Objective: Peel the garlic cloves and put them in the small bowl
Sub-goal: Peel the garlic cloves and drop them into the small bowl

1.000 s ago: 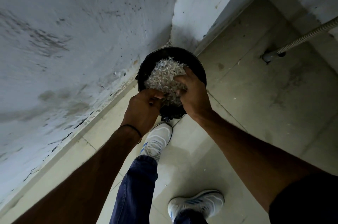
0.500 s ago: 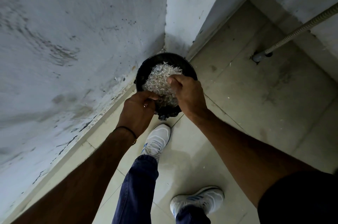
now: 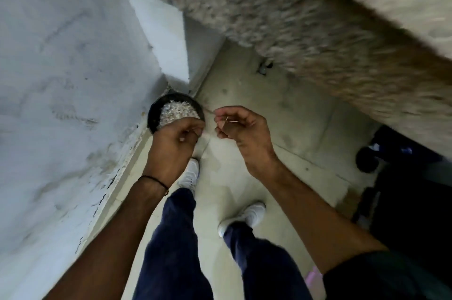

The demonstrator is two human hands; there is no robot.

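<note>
Left grip: left hand [image 3: 176, 139] curled over the near rim of the black bin [image 3: 154, 113], centre left; contents hidden, cannot tell.
Right grip: right hand [image 3: 241, 128] curled, pinching a sliver of peel [image 3: 231, 120], beside the bin.
Task things: garlic cloves and small bowl not in view; heap of peels [image 3: 177, 111] filled the bin.
Risk: the sliver, released off the rim, would likely drift onto the floor [image 3: 281, 113].

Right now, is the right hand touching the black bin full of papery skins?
No: the right hand hangs to the right of the black bin, apart from its rim, with pale floor showing between.
</note>
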